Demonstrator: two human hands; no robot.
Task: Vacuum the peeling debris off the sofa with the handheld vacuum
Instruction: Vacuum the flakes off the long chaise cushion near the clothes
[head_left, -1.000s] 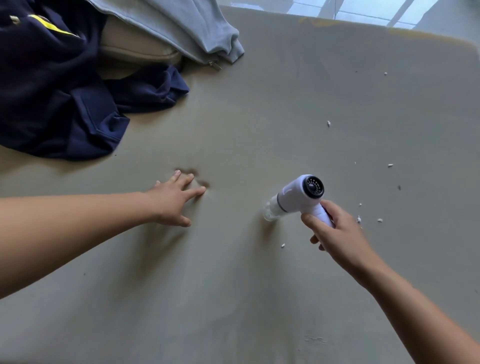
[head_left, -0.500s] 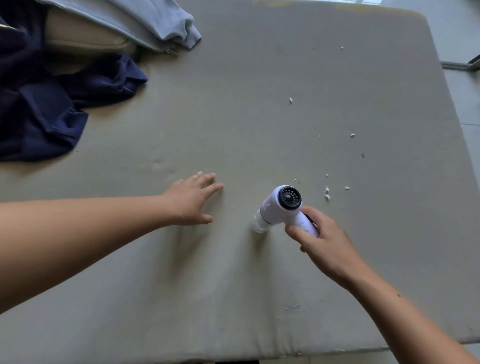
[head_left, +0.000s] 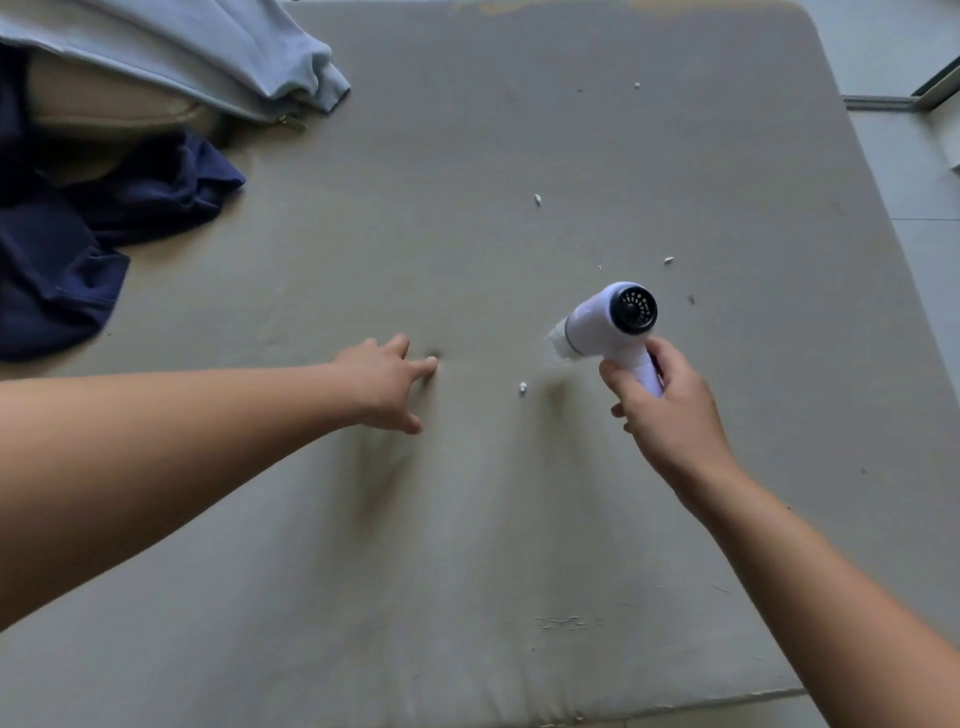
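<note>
**White flecks left to lift from the sofa**

White and compact, the one handheld vacuum (head_left: 610, 322) is in the right hand (head_left: 660, 410). Its fingers are curled round the handle, and the nozzle is angled down at the sofa (head_left: 467, 545), just beyond and left of those fingers. Whether it touches the fabric I cannot tell. The left hand (head_left: 384, 387) holds nothing; its fingers are spread straight, pressing a dimple into the seat. I'd judge the job partway done. I count five flecks (head_left: 522, 387): one between the two hands' fingertips, beside the nozzle, and four scattered farther out past the right fingers. One peeled patch (head_left: 563, 622) shows back by the right forearm. Far beyond the left fingers lie a navy garment (head_left: 78, 249) and a pale blue garment (head_left: 208, 47), around one beige cushion (head_left: 104, 104).
</note>
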